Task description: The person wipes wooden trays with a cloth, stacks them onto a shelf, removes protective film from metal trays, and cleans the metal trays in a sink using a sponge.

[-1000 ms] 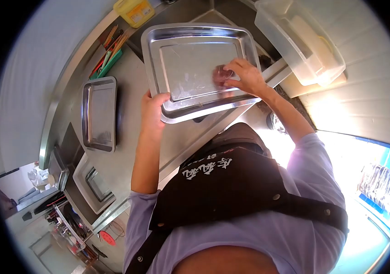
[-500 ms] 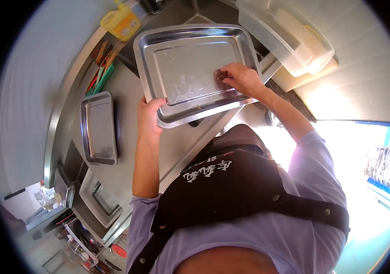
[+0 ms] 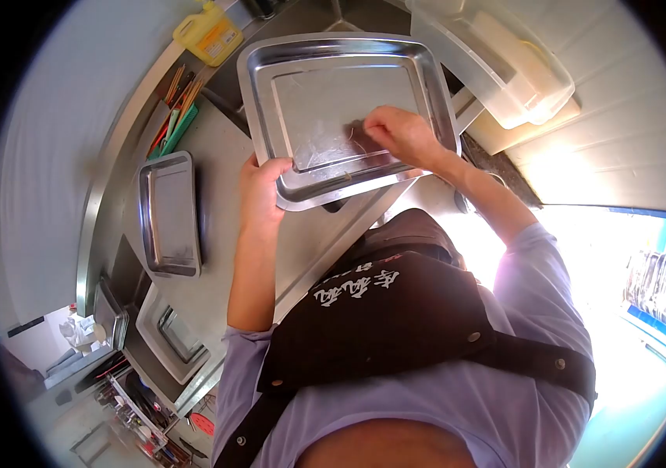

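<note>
A rectangular stainless steel tray (image 3: 302, 117) with a raised rim is lifted over the counter, tilted toward me. My left hand (image 3: 263, 183) grips its near left corner, thumb over the rim and fingers underneath. Over the right part of the tray's floor, my right hand (image 3: 405, 136) is closed with its fingers curled inward; whatever they hold, if anything, is hidden. A dark reflection of that hand shows in the metal. Fine pale streaks mark the tray's floor near the fingers, and a small bit lies on the near rim.
A smaller metal tray (image 3: 171, 214) rests on the steel counter (image 3: 228, 156) to the left. Behind it are a green holder (image 3: 179, 129) with sticks and a yellow jug (image 3: 210, 35). A clear plastic bin (image 3: 497, 70) stands back right. A white-rimmed container (image 3: 154, 327) sits lower left.
The tray and my left hand have shifted slightly right and away from me. My right hand has moved a little left across the tray's floor, its fingers curling in more.
</note>
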Demonstrator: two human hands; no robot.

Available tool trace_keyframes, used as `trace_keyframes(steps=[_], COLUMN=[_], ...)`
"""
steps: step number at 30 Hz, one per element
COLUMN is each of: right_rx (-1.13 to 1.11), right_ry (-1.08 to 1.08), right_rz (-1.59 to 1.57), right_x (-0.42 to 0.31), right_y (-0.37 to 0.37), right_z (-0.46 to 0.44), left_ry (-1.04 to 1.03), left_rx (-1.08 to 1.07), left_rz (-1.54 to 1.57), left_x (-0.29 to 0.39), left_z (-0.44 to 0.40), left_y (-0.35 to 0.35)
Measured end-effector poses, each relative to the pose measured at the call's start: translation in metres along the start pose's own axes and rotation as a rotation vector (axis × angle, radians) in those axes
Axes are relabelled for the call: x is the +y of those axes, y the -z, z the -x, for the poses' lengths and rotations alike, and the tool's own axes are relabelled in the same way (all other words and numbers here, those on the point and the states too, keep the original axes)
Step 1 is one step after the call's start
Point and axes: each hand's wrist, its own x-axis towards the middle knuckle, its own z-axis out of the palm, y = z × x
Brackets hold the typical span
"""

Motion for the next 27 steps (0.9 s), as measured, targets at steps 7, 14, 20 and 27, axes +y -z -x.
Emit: trace_keyframes(steps=[7,14,20,27], right_rx=[0.043,0.166,0.045,-0.082], right_ry=[0.744,0.186,0.501,0.649], right_rz=[0.321,0.085,0.138,0.199], right_x=[0.018,0.004,-0.059,-0.023], right_y=[0.000,-0.009,-0.037,0.000], right_z=[-0.002,-0.060,-0.062,-0.036], left_ry=[0.006,-0.023,-0.095,-0.106], left_rx=[0.027,0.003,-0.047,0.022], left_rz=[-0.014,-0.015,-0.009,-0.050], left_x=[0.006,0.012,0.006,0.007], left_z=[0.010,0.017,0.009,0.012], left_y=[0.000,-0.011,-0.008,0.002])
